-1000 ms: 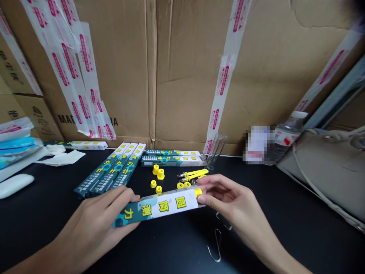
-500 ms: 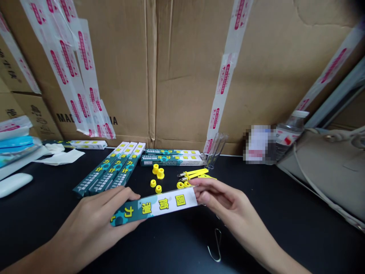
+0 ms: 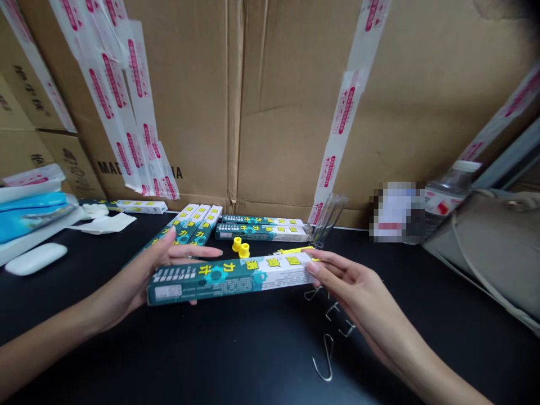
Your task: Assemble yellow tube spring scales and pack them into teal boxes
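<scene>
I hold a long teal and white carton (image 3: pixel 230 274) with yellow lettering level above the black tabletop (image 3: pixel 236 360). My left hand (image 3: pixel 158 264) grips its left end, thumb on top and fingers behind. My right hand (image 3: pixel 350 287) pinches the right end. Just beyond the carton lie two yellow caps (image 3: pixel 240 246) and a yellow rod (image 3: pixel 295 250), partly hidden by it. Bent metal hooks (image 3: pixel 327 357) lie on the table under my right hand.
Three like cartons (image 3: pixel 192 222) lie side by side behind my left hand, two more (image 3: pixel 261 228) crosswise, one (image 3: pixel 135 206) far left. Taped cardboard boxes (image 3: pixel 274 101) wall the back. A white bar (image 3: pixel 36 257), tissue (image 3: pixel 105 222), plastic bottle (image 3: pixel 447 197) and grey bag (image 3: pixel 493 253) sit around.
The carton has been lifted a little, turned level and rolled to show another face. The yellow end at its right is no longer visible. The view shifted slightly.
</scene>
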Tool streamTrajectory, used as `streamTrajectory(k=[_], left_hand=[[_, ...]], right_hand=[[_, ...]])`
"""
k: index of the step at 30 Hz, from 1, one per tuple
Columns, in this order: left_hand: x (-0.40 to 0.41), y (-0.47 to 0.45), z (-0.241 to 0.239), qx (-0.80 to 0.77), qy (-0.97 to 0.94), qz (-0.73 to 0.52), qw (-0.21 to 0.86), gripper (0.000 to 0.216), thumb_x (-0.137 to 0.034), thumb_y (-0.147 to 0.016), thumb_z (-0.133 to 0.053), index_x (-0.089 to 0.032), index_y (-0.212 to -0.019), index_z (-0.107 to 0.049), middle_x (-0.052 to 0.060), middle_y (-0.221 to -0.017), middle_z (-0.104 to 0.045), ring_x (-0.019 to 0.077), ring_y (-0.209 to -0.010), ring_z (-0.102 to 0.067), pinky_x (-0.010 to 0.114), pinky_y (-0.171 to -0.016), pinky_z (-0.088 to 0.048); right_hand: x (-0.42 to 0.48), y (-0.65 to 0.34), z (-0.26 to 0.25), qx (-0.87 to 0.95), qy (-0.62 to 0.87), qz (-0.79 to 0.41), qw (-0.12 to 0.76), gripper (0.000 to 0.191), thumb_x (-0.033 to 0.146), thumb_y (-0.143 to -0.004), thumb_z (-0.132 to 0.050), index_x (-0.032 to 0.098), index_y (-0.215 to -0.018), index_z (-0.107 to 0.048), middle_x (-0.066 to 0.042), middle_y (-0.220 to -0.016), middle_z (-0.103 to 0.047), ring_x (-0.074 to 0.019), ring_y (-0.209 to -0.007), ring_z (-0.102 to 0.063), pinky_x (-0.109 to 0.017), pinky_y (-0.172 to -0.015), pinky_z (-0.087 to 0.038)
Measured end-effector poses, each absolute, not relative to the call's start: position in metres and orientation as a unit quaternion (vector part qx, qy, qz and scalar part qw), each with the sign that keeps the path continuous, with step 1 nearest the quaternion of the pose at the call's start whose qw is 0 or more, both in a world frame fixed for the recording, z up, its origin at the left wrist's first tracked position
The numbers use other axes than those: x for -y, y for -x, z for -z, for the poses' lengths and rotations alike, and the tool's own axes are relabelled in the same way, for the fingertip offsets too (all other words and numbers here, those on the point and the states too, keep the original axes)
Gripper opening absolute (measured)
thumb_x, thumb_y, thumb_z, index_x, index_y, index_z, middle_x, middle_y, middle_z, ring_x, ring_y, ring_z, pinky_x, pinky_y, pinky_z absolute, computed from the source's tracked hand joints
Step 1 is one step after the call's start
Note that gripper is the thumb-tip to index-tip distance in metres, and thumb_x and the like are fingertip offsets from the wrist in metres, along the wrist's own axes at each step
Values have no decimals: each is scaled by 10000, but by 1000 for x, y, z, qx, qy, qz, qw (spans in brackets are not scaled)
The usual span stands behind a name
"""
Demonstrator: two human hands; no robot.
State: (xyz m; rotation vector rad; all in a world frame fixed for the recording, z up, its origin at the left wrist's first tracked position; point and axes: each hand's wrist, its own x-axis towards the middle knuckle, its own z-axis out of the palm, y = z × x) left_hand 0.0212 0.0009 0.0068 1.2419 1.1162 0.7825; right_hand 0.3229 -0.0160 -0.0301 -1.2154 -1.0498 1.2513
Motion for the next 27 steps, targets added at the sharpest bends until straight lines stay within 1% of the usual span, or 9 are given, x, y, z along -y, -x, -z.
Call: streamTrajectory(k=[2, 5, 8, 13, 16, 18, 21, 24, 27], left_hand=[[-3, -21, -8, -463, -486, -362, 647, 699, -653, -972, -279, -189, -1041, -797, 114, -1033, -786, 252, -883, -715, 270, -664, -600], [-6, -20, -4, -433, -473, -379, 667, 719, -656, -968, -293, -154, -958, -808, 118, -924, -779, 227, -778, -690, 264, -627, -604], [-7, -20, 3, -409, -483, -379, 675, 711, -693, -921, -351, -142, -864, -797, 113, -807, -746, 218, -670, -651, 259, -510, -588], [1, -19, 7, -431, -484, -446, 617, 590, -609, -896, -450, -141, -747, -777, 78, -692, -685, 167, -517, -581, 215, -359, -518], [10, -21, 7, -433, -485, -521, 552, 404, -492, -836, -574, -174, -668, -757, 70, -745, -699, 200, -585, -626, 220, -300, -499], [16, -25, 7, -437, -484, -560, 512, 261, -368, -814, -612, -188, -681, -746, 57, -765, -694, 195, -657, -636, 189, -333, -503], [23, -31, 5, -455, -470, -569, 498, 219, -321, -801, -594, -198, -676, -726, 64, -757, -679, 218, -732, -646, 189, -354, -494], [25, -34, 2, -474, -467, -553, 502, 266, -352, -819, -557, -205, -651, -703, 73, -747, -686, 243, -747, -656, 212, -351, -489], [24, -35, 1, -483, -450, -561, 499, 255, -316, -814, -569, -202, -624, -694, 53, -712, -686, 246, -756, -661, 212, -343, -499]], right_hand=[[16, -323, 30, 428, 523, -515, 527, 487, 481, -667, -877, 206, -1056, -775, -4, -786, -737, -153, -826, -638, -216, -742, -493], [18, -320, 30, 429, 530, -512, 522, 498, 484, -649, -887, 196, -1041, -779, -4, -793, -738, -136, -766, -613, -212, -723, -490], [22, -317, 28, 431, 516, -527, 520, 511, 472, -643, -893, 201, -1057, -766, -28, -880, -760, -171, -865, -657, -227, -770, -513], [27, -311, 29, 455, 481, -524, 535, 469, 423, -679, -883, 246, -1090, -742, -23, -907, -750, -202, -965, -691, -251, -842, -550], [28, -309, 30, 444, 487, -501, 560, 512, 395, -644, -904, 272, -1109, -728, -15, -1005, -712, -204, -948, -707, -255, -809, -585], [27, -309, 31, 437, 492, -506, 558, 519, 395, -653, -898, 268, -1126, -723, -24, -1084, -690, -206, -938, -721, -261, -811, -597], [25, -310, 33, 454, 470, -538, 533, 487, 413, -694, -868, 234, -1127, -731, -58, -1133, -702, -218, -915, -732, -300, -811, -619], [22, -312, 35, 476, 461, -538, 522, 441, 420, -682, -872, 208, -1053, -763, -73, -1052, -756, -205, -798, -730, -330, -764, -638], [22, -313, 33, 485, 471, -505, 536, 395, 401, -658, -888, 211, -989, -786, -55, -919, -785, -184, -712, -714, -314, -736, -633]])
